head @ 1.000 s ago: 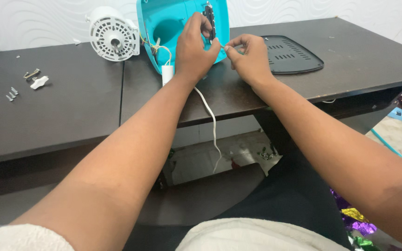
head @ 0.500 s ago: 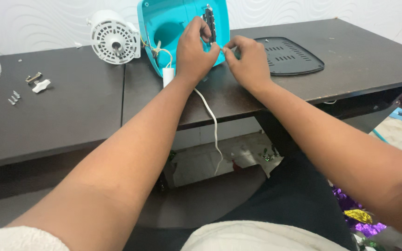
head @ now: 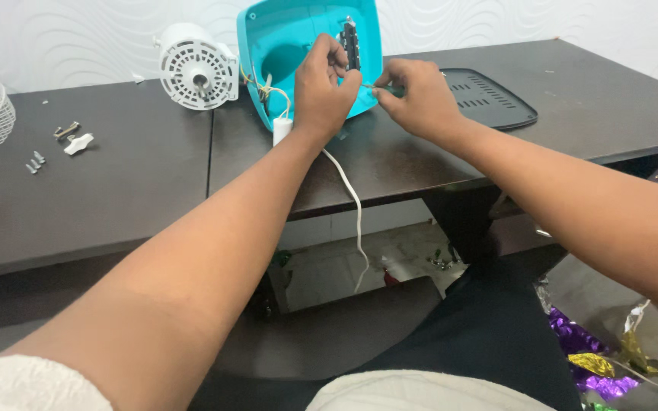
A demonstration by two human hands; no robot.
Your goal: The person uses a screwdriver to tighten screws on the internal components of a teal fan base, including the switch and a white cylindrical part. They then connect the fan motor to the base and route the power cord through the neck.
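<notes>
Little has moved since the earlier frames: our left hand (head: 321,87) has crept slightly up the turquoise housing (head: 298,46), and our right hand (head: 419,95) stays close at its 3 o'clock. We keep the left fingers curled on the dark switch strip (head: 349,42) inside the shell, gripping its edge. Our right hand is pinched shut around a thin green-handled tool (head: 381,89), its long axis running toward 9 o'clock, tip aimed at the strip just up and left of the grip. We judge the right hand nearer the working point.

Within the open housing sit loose coloured wires (head: 264,87) and a white cylinder (head: 282,129), with a white cord (head: 352,205) trailing off the table edge toward 6 o'clock. At 10 o'clock stands a white motor (head: 196,67); at 3 o'clock lies a black vented plate (head: 489,99).
</notes>
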